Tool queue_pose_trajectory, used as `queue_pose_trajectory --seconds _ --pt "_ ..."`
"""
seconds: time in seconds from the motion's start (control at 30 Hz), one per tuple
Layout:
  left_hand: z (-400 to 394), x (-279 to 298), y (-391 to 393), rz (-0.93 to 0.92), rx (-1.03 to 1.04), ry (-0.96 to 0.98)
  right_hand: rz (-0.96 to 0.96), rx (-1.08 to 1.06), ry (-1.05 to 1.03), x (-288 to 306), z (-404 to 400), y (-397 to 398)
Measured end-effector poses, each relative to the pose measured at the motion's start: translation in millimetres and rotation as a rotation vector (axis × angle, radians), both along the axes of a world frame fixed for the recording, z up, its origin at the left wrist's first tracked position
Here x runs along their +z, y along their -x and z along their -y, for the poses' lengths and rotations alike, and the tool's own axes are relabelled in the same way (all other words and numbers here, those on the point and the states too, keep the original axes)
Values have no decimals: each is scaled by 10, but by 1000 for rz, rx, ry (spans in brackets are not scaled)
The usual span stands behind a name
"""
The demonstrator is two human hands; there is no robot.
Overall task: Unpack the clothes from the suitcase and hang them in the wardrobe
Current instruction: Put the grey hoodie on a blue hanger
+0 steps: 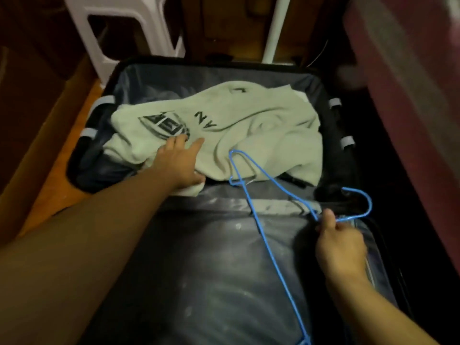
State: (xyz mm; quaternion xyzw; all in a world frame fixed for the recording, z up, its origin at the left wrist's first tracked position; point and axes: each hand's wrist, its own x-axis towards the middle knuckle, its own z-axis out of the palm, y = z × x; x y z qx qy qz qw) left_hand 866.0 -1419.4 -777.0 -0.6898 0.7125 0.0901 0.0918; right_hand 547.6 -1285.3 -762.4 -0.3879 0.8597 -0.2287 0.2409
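An open dark suitcase (331, 90) lies on the floor and fills the middle of the head view. A pale green T-shirt (261, 125) with a black printed logo lies crumpled in its far half. My left hand (179, 160) rests on the shirt's near left part, thumb tucked under the hem and fingers stretched over the print. My right hand (341, 245) pinches a blue wire hanger (258, 227) just below its hook, over the suitcase's middle hinge. One shoulder end of the hanger lies on the shirt.
A white plastic stool (129, 28) stands behind the suitcase at the left. A white pole (276, 28) rises behind its far edge. A dark red surface (410, 83) runs along the right. Wooden floor (49, 150) shows at the left.
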Motion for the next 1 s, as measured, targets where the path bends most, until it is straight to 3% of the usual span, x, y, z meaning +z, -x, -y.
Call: queue_pose_trajectory --seconds 0.07,0.13,0.3,0.37,0.5,0.63,0.73,0.83,0.93,1.0 --pt "158 -157 52 181 -93 78 35 -32 12 -82 36 26" --pt "201 -154 50 229 -133 122 88 -58 40 -94 30 24" --pt "-173 627 -8 -60 96 32 272 -156 14 498 -234 20" --pt "-437 1172 -24 -128 174 7 294 -175 12 974 -432 80" --pt "-1052 2426 72 -62 45 -61 280 -169 -50 2148 -839 218" --pt "-1836 3698 571 -250 112 -203 217 -164 -99 3456 -1127 374" --pt "-2545 4290 996 -460 133 -269 184 -82 -156 4317 -1330 405" --pt "-3114 4425 1283 -741 236 -538 168 -22 -228 4639 -1583 390" --pt "-3424 3982 1101 -623 357 -520 171 6 -284 4408 -1807 347" --pt "-3608 3493 844 -543 567 -584 173 -14 -332 4026 -1956 338"
